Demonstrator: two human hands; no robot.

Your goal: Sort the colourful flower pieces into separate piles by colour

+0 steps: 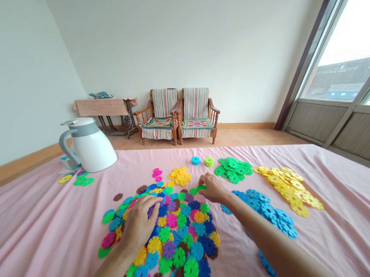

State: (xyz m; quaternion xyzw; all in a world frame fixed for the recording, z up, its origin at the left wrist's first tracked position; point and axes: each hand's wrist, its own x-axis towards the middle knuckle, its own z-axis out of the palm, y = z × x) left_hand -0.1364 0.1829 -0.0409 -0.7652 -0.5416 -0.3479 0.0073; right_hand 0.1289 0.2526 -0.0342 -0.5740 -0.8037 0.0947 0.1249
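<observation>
A large mixed pile of notched plastic snowflake discs (pixel 172 220), in several colours, spreads over the pink cloth in front of me. My left hand (pixel 142 218) is curled over the left part of this pile, with a purple disc (pixel 150 210) showing between thumb and fingers. At the pile's far right edge, my right hand (pixel 212 188) points downward, its fingertips closed on a green disc (pixel 201 187). Another green disc (pixel 193 191) lies just left of it. Part of the right fingertips is hidden behind the hand.
Sorted heaps of green discs (pixel 234 170), blue discs (pixel 269 212) and yellow discs (pixel 288 187) lie to the right. A smaller orange-yellow heap (pixel 179 176) and two short stacks, blue (pixel 195 160) and lime (pixel 209 161), sit farther back. A white jug (pixel 95 148) stands left.
</observation>
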